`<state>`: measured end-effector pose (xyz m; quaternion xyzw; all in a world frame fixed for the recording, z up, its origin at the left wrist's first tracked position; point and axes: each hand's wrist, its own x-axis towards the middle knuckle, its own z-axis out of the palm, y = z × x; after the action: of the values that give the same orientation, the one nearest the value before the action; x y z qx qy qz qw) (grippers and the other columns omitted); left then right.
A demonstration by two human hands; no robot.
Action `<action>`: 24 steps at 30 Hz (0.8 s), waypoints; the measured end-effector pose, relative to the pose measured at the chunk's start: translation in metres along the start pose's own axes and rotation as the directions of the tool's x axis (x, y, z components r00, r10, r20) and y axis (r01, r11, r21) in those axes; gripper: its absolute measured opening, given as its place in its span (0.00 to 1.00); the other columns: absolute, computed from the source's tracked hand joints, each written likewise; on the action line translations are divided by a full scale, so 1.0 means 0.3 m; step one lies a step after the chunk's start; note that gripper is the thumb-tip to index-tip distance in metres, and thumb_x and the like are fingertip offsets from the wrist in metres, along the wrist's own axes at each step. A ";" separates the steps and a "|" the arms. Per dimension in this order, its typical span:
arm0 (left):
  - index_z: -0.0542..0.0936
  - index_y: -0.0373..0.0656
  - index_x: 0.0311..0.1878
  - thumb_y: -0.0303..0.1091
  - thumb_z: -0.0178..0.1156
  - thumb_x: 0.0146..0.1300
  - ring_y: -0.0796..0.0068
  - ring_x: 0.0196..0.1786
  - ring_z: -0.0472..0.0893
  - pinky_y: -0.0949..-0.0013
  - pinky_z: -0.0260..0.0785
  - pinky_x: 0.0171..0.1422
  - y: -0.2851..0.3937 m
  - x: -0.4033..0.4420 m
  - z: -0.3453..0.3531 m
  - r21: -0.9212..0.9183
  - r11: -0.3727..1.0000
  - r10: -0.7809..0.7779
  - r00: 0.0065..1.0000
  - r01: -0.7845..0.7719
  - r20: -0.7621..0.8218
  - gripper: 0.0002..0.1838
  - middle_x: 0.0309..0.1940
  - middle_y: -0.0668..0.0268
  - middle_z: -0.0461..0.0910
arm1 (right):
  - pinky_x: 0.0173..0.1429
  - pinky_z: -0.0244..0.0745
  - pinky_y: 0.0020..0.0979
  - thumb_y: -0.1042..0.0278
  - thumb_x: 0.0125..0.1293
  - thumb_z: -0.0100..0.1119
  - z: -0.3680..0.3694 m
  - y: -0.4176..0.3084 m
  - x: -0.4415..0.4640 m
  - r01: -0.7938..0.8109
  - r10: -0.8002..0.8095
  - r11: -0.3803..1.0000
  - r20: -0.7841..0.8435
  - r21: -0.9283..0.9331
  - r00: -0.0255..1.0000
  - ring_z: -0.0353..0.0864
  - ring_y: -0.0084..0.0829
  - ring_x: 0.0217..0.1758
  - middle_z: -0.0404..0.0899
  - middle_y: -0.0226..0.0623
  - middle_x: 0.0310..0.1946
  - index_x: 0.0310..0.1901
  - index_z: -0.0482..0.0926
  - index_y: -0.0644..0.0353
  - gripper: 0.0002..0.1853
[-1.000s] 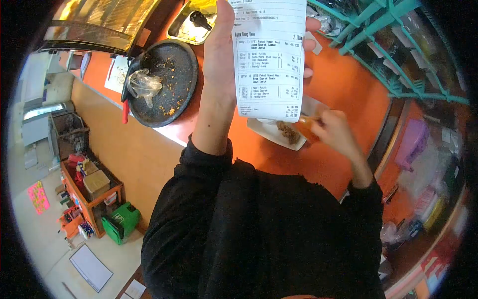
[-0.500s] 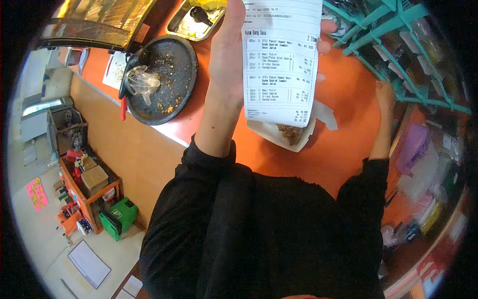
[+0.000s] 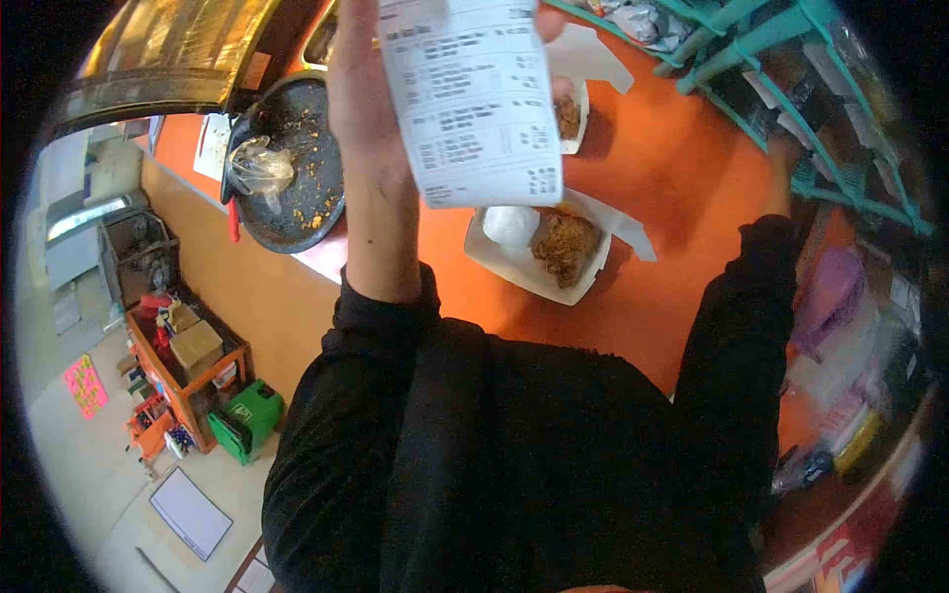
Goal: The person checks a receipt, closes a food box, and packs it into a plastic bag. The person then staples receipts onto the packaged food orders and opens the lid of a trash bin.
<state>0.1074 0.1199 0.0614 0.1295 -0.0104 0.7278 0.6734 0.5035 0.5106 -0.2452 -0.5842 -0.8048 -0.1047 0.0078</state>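
Note:
A long printed receipt (image 3: 479, 109) is held up by my left hand (image 3: 366, 109), whose fingertips show past its right edge. Below it on the orange counter sits an open white box (image 3: 529, 274) with a white mound of rice (image 3: 511, 226) and a brown fried piece (image 3: 564, 249). A second open box (image 3: 581, 128) with brown food is partly hidden behind the receipt. My right hand (image 3: 784, 158) reaches to the edge of the teal rack (image 3: 840, 188); its fingers are hidden there.
A dark stone mortar (image 3: 321, 173) holds crumbs and a crumpled plastic glove (image 3: 262, 168) at the left of the counter (image 3: 682, 198). A glass display case (image 3: 168, 49) stands at the upper left. Wrapped items and a purple bag (image 3: 828, 296) lie at the right.
My left hand and the receipt have moved left, uncovering more of the near box and part of a second one. My right hand has left the near box and gone to the rack.

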 end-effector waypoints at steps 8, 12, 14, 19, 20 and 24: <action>0.54 0.41 0.62 0.58 0.42 0.59 0.50 0.46 0.73 0.43 0.69 0.42 0.026 -0.099 0.060 0.025 0.998 0.057 0.983 -0.053 -0.177 0.36 0.50 0.46 0.66 | 0.29 0.71 0.33 0.55 0.50 0.56 -0.099 0.021 -0.219 -0.221 0.379 0.452 0.038 0.864 0.925 0.77 0.34 0.27 0.77 0.43 0.24 0.29 0.77 0.63 0.16; 0.53 0.40 0.62 0.57 0.41 0.60 0.50 0.44 0.74 0.47 0.73 0.37 0.028 -0.130 0.062 0.081 0.994 0.092 0.980 -0.078 -0.176 0.35 0.49 0.44 0.67 | 0.33 0.71 0.28 0.81 0.49 0.53 -0.669 -0.286 -0.645 -0.125 0.185 -0.385 0.209 0.914 0.960 0.75 0.27 0.29 0.74 0.33 0.26 0.26 0.70 0.55 0.07; 0.54 0.39 0.61 0.58 0.40 0.60 0.51 0.43 0.74 0.49 0.74 0.35 0.033 -0.149 0.040 0.168 0.982 0.115 0.977 -0.084 -0.182 0.35 0.48 0.43 0.67 | 0.32 0.71 0.27 0.83 0.47 0.52 -0.858 -0.462 -0.841 -0.235 -0.154 -0.186 0.208 0.954 0.966 0.73 0.24 0.28 0.73 0.32 0.25 0.24 0.68 0.57 0.08; 0.55 0.35 0.60 0.59 0.35 0.60 0.52 0.42 0.75 0.55 0.75 0.35 -0.002 -0.158 0.090 0.230 0.971 0.116 0.973 -0.069 -0.201 0.37 0.48 0.43 0.67 | 0.32 0.71 0.26 0.75 0.49 0.53 -0.895 -0.962 -1.020 0.229 -0.608 0.440 0.101 0.868 0.787 0.75 0.28 0.29 0.74 0.37 0.27 0.33 0.72 0.63 0.08; 0.55 0.35 0.59 0.60 0.34 0.60 0.53 0.42 0.75 0.56 0.75 0.35 -0.005 -0.159 0.099 0.248 0.967 0.119 0.971 -0.065 -0.208 0.37 0.47 0.43 0.67 | 0.33 0.72 0.28 0.73 0.50 0.52 -0.826 -1.009 -1.034 0.241 -0.591 0.499 0.124 0.832 0.797 0.75 0.31 0.30 0.74 0.38 0.27 0.35 0.71 0.63 0.09; 0.56 0.33 0.58 0.59 0.32 0.61 0.53 0.40 0.75 0.57 0.76 0.34 -0.008 -0.169 0.134 0.212 0.975 0.103 0.977 -0.062 -0.188 0.36 0.46 0.43 0.68 | 0.37 0.73 0.30 0.71 0.52 0.48 -0.633 -1.111 -1.064 0.667 -0.617 0.575 -0.285 0.473 0.734 0.73 0.33 0.38 0.71 0.39 0.34 0.44 0.66 0.64 0.16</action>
<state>0.1198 0.0630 0.0897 0.1244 0.1261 0.7617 0.6233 0.2700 0.0787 -0.1555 -0.2193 -0.9544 0.1080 0.1712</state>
